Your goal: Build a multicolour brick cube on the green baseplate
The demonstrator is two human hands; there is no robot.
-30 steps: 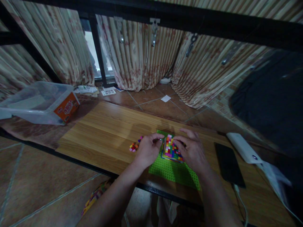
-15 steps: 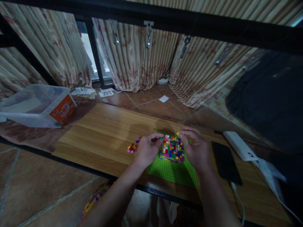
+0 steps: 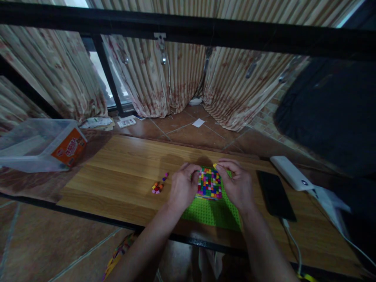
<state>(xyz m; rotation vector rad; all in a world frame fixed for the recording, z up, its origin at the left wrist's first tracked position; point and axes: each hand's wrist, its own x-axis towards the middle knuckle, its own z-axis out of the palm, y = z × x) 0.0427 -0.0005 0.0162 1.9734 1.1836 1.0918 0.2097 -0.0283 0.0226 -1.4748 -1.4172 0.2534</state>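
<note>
A block of many small coloured toy bricks (image 3: 209,183) stands on a green studded baseplate (image 3: 211,213). My left hand (image 3: 183,186) is at the block's far left corner, thumb and fingertips closed together; what they hold, if anything, is hidden. At the far right corner, my right hand (image 3: 237,184) pinches a small yellow brick (image 3: 215,165) between thumb and fingers, a little above the block. Several loose bricks (image 3: 158,188) in orange, red and pink lie on the wood left of my left hand, with purple and magenta ones (image 3: 165,176) just behind them.
A black phone (image 3: 276,195) with a cable and a white power bank (image 3: 290,172) lie right of the baseplate. At the far left sits a clear plastic bin (image 3: 38,145) with an orange label. The wooden table (image 3: 117,168) has a dark front edge. Curtains hang behind.
The camera view has shifted, so everything sits slightly differently in the frame. My left fingertips have closed in at the block's corner, where a green bit showed before. The yellow brick stays in my right hand.
</note>
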